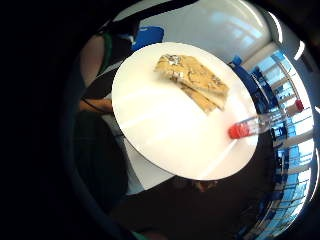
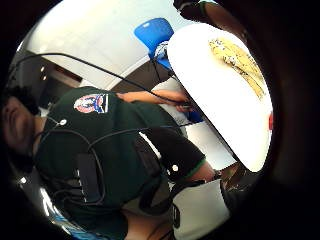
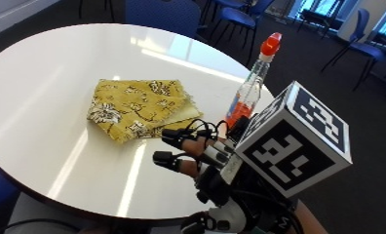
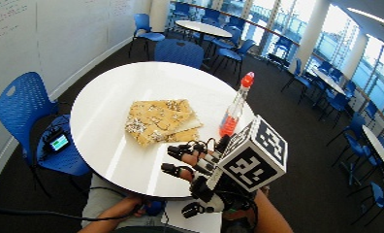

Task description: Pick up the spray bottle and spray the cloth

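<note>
The bottle [image 3: 251,87] is stood upright near the table [image 3: 44,63] edge on the right-hand side, red cap up, orange liquid low in it; so placed, it can be taken round the body w/o being tipped. The cloth [image 3: 140,108] is laid folded flat near the table's middle, just beside the bottle but not touching it, so a spray aimed sideways from the bottle's spot would reach it.

The right hand [image 3: 199,153] is held above the near table edge, in front of the bottle and beside the cloth's corner. Fingers [image 3: 180,141] are seen extended and spread, nothing gripped; hand is open, approx. pointed toward the bottle's lower part. This reads as a reach being set up, pickup not yet done.

From the little-finger palm view the whole table top is seen w/ cloth and bottle [image 1: 252,126] on it, well apart from the palm, which fits a hand raised clear of the surface. A blue chair [image 4: 30,107] stands beside the table.
</note>
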Action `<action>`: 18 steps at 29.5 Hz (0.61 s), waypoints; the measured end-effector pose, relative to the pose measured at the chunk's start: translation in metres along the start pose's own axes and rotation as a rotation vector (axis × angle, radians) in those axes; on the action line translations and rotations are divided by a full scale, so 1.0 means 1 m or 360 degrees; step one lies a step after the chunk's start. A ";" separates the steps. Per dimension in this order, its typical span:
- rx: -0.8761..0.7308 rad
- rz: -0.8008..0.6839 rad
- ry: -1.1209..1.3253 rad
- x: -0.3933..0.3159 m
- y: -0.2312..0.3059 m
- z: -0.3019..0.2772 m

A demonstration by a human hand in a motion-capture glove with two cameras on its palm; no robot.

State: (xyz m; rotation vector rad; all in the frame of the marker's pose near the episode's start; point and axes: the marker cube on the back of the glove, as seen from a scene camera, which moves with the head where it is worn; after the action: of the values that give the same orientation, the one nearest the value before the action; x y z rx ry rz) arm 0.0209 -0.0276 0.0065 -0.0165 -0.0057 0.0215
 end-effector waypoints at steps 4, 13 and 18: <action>0.0036 0.0095 0.0022 0.016 -0.007 0.002; 0.0270 0.0359 -0.0281 0.057 -0.026 0.022; 0.0522 0.0595 -0.0398 0.094 -0.035 0.019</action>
State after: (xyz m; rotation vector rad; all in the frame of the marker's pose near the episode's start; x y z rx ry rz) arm 0.1160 -0.0603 0.0265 0.3137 -0.2492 0.3977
